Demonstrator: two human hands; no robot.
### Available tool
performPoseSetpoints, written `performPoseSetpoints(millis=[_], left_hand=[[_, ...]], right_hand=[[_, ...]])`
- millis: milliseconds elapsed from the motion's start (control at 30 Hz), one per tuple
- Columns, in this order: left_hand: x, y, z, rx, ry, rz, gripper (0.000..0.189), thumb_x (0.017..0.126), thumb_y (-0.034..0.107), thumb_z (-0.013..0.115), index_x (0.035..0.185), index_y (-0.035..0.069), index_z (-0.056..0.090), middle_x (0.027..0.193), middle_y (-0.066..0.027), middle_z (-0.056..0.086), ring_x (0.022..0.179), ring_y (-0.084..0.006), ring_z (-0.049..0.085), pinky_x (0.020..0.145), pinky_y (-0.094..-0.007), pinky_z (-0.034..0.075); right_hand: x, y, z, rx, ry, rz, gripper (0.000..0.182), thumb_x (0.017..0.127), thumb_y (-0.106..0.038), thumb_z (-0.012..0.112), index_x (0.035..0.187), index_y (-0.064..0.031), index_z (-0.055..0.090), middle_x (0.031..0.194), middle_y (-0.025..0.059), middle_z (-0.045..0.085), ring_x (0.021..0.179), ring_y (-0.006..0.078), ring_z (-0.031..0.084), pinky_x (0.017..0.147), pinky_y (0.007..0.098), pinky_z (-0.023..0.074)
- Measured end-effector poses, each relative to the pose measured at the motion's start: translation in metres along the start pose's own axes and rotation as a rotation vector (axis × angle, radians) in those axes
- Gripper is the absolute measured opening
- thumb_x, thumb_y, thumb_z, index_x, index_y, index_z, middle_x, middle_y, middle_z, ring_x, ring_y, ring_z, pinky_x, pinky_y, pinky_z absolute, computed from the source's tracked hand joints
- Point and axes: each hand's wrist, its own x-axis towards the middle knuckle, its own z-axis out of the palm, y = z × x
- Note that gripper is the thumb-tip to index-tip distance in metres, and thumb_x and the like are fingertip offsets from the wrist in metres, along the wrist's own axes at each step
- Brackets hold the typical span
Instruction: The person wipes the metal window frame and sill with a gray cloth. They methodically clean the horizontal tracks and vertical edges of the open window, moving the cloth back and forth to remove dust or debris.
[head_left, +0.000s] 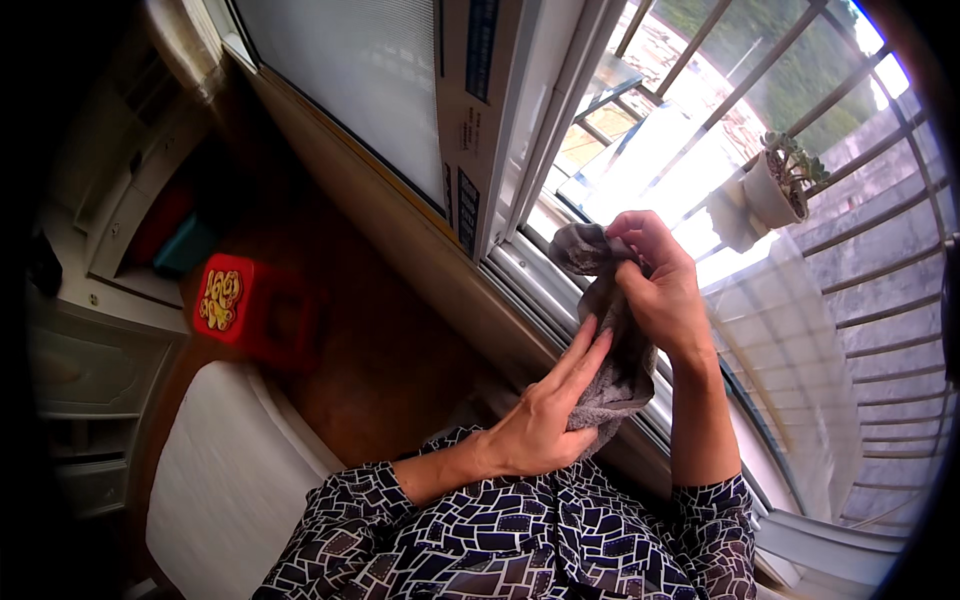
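Observation:
A crumpled grey cloth (619, 390), with a towel-like pile, hangs in front of me over the window's sill track. My right hand (664, 289) pinches its upper part between thumb and fingers, and a bunched end sticks out to the left. Lower down, my left hand (544, 424) holds the cloth with its fingers stretched along it and the thumb lower on the fabric. Beneath and beside the cloth runs the white metal sliding-window track (536, 274). Part of the track is hidden behind the cloth and my hands.
A frosted window panel (352, 82) with a printed cardboard strip (469, 142) stands at upper left. Outside are metal bars (776, 64) and a potted succulent (780, 191). On the floor are a red stool (247, 307) with gold decoration and a white seat-like surface (225, 480).

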Motion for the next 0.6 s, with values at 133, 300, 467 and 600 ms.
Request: performPoseSetpoints(millis=[133, 300, 467, 600], left_hand=[[-0.001, -0.007, 0.001, 0.001, 0.003, 0.032, 0.09, 0.074, -0.003, 0.061, 0.153, -0.006, 0.018, 0.158, -0.0339, 0.01, 0.144, -0.0455, 0.024, 0.115, -0.0408, 0.032], [-0.003, -0.004, -0.001, -0.004, 0.047, 0.017, 0.087, 0.076, -0.005, 0.061, 0.152, -0.007, 0.02, 0.159, -0.0286, 0.017, 0.146, -0.0373, 0.027, 0.117, -0.0388, 0.03], [-0.003, -0.007, -0.009, -0.327, 0.198, -0.098, 0.08, 0.072, -0.003, 0.06, 0.146, -0.003, 0.032, 0.157, -0.0299, 0.023, 0.145, -0.0354, 0.031, 0.114, -0.0382, 0.034], [-0.002, -0.017, -0.016, -0.531, 0.13, -0.015, 0.05, 0.071, -0.005, 0.057, 0.12, 0.003, 0.048, 0.148, -0.0188, 0.038, 0.126, -0.0191, 0.048, 0.105, -0.0334, 0.04]], right_hand=[[0.0, 0.001, 0.014, -0.071, 0.058, -0.084, 0.043, 0.078, 0.006, 0.05, 0.117, -0.0061, 0.06, 0.106, 0.0166, 0.069, 0.098, 0.0244, 0.067, 0.087, 0.0339, 0.0511], [-0.001, 0.001, 0.013, -0.214, 0.114, -0.263, 0.036, 0.076, 0.008, 0.052, 0.104, -0.0062, 0.07, 0.112, 0.0173, 0.068, 0.096, 0.0303, 0.068, 0.084, 0.036, 0.0527], [-0.022, -0.017, 0.007, -0.377, 0.073, -0.382, 0.032, 0.071, 0.008, 0.059, 0.096, -0.0064, 0.072, 0.11, 0.0165, 0.065, 0.093, 0.032, 0.067, 0.081, 0.0365, 0.0534], [-0.042, -0.03, 0.003, -0.363, -0.12, -0.404, 0.036, 0.069, 0.001, 0.064, 0.102, -0.0079, 0.073, 0.114, 0.0177, 0.059, 0.101, 0.0342, 0.062, 0.083, 0.0407, 0.0521]])
